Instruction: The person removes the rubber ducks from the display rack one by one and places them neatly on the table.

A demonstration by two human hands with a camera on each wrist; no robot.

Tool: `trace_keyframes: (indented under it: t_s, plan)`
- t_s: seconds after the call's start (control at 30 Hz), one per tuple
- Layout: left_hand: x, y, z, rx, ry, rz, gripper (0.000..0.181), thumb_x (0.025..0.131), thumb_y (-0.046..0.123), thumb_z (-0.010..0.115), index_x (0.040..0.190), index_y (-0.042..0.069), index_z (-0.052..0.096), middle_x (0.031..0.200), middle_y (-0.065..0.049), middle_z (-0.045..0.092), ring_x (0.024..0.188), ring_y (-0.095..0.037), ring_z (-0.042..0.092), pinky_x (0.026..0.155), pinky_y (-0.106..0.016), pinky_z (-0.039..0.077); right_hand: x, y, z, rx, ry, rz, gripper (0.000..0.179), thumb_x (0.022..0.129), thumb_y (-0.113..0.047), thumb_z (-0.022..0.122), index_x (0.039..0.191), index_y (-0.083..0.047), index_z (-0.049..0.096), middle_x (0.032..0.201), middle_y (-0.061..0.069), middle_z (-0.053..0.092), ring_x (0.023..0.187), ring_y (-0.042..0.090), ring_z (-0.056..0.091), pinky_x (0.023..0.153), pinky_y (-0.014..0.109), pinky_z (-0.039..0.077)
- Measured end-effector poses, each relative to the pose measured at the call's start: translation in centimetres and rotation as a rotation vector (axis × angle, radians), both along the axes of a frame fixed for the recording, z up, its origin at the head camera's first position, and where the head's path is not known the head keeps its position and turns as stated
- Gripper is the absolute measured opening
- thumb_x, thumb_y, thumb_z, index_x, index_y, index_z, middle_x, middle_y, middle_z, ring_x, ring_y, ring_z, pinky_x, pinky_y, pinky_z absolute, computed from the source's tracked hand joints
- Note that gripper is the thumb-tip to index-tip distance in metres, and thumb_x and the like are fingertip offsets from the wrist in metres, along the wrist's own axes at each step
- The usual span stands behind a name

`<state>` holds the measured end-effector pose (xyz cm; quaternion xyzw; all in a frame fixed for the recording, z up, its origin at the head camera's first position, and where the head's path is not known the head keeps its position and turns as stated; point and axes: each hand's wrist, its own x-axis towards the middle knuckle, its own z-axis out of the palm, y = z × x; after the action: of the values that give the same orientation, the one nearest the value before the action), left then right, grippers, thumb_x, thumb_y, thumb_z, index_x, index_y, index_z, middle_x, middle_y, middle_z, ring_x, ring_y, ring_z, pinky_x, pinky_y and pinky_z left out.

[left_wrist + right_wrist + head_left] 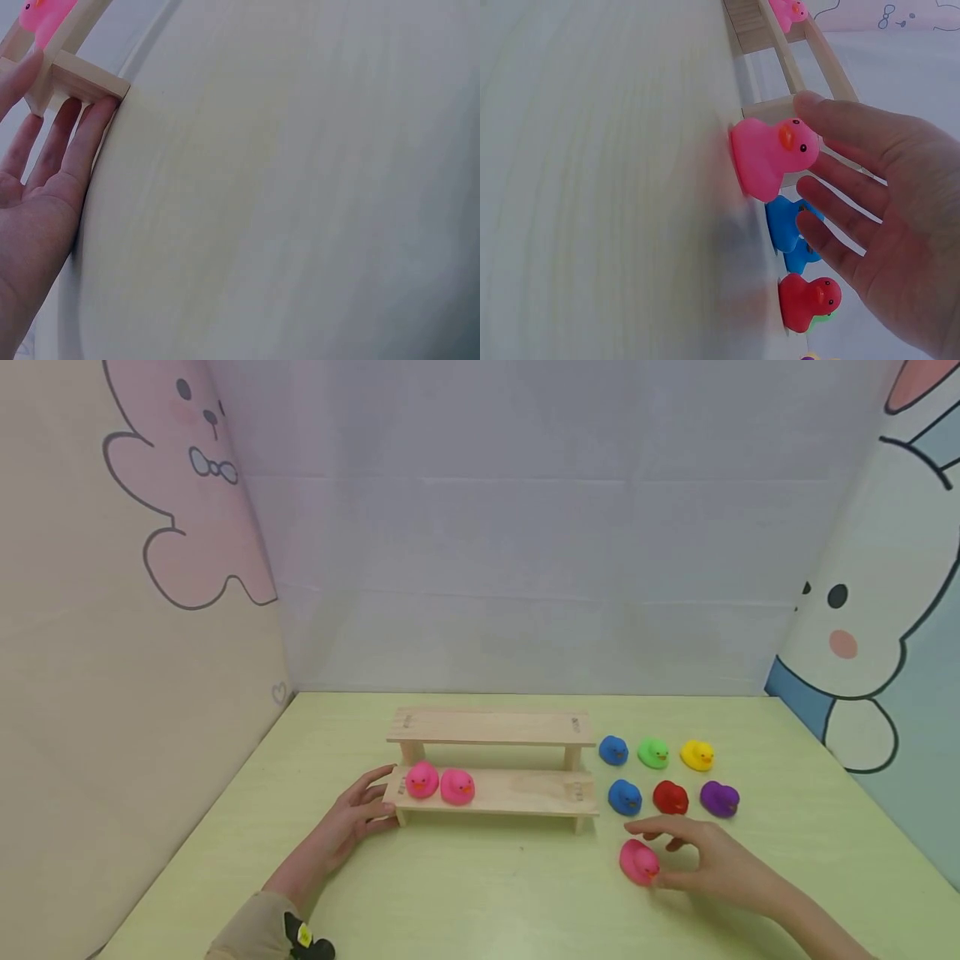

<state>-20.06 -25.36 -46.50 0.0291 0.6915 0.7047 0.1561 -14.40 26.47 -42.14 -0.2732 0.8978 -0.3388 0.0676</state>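
Note:
A two-tier wooden stand point(517, 793) stands mid-table, with two pink rubber ducks, the left one point(422, 780) and its neighbour point(457, 787), on its lower step. My left hand point(356, 814) grips the left end of that step; in the left wrist view, fingertips point(94, 124) touch its end. At the right, a third pink rubber duck point(639, 862) sits on the table between the spread thumb and fingers of my right hand point(708, 860). The thumb is close to its head point(802, 146); whether it touches cannot be told. The other fingers stay apart from the duck.
Behind the right hand sit blue point(625, 797), red point(670, 797) and purple point(720, 798) ducks. Farther back are another blue duck point(613, 750), a green duck point(653, 753) and a yellow duck point(697, 756). Printed curtains enclose the pale table point(480, 893).

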Motion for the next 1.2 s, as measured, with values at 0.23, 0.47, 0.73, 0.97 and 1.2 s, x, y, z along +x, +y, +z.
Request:
trace_keyframes:
  t_s: [0.23, 0.47, 0.73, 0.97, 1.2]
  plan:
    - [-0.1, 0.0, -0.1, -0.002, 0.005, -0.002, 0.07, 0.101, 0.011, 0.058, 0.161, 0.015, 0.023, 0.154, -0.019, 0.041, 0.119, -0.014, 0.065, 0.102, -0.031, 0.058, 0.0, -0.9, 0.3, -0.057, 0.119, 0.037, 0.052, 0.086, -0.028, 0.082, 0.132, -0.013, 0.065, 0.125, 0.007, 0.072, 0.109, 0.007, 0.066, 0.082, 0.022, 0.06]
    - [0.1, 0.0, 0.1, -0.003, 0.009, -0.004, 0.07, 0.101, 0.011, 0.059, 0.161, 0.014, 0.023, 0.151, -0.014, 0.046, 0.118, -0.013, 0.066, 0.102, -0.031, 0.058, -0.4, -3.4, 0.3, -0.125, 0.167, 0.027, 0.051, 0.084, -0.014, 0.082, 0.133, -0.018, 0.066, 0.125, 0.004, 0.072, 0.11, 0.002, 0.065, 0.083, 0.023, 0.06]
    - [-0.1, -0.1, -0.2, -0.012, 0.009, -0.004, 0.07, 0.101, 0.012, 0.059, 0.161, 0.015, 0.023, 0.153, -0.016, 0.044, 0.12, -0.014, 0.065, 0.102, -0.032, 0.058, -1.3, -7.0, 0.1, -0.215, 0.235, 0.041, 0.051, 0.084, -0.019, 0.084, 0.132, -0.013, 0.066, 0.126, 0.006, 0.073, 0.107, 0.01, 0.067, 0.081, 0.028, 0.062]
    - [-0.1, -0.1, -0.1, -0.026, -0.004, 0.01, 0.07, 0.101, 0.014, 0.06, 0.161, 0.016, 0.024, 0.156, -0.02, 0.04, 0.122, -0.016, 0.064, 0.103, -0.033, 0.058, -2.1, -10.4, 0.5, -0.224, 0.219, 0.091, 0.054, 0.082, -0.012, 0.083, 0.133, -0.011, 0.066, 0.129, 0.005, 0.072, 0.11, 0.017, 0.067, 0.085, 0.031, 0.062]
    - [-0.1, -0.1, -0.1, -0.026, -0.001, 0.008, 0.071, 0.1, 0.013, 0.06, 0.161, 0.016, 0.024, 0.156, -0.019, 0.041, 0.123, -0.016, 0.064, 0.103, -0.034, 0.058, -3.2, -14.1, 0.9, -0.221, 0.242, 0.132, 0.054, 0.084, -0.01, 0.082, 0.136, -0.011, 0.063, 0.133, 0.006, 0.07, 0.112, 0.023, 0.068, 0.088, 0.027, 0.061]
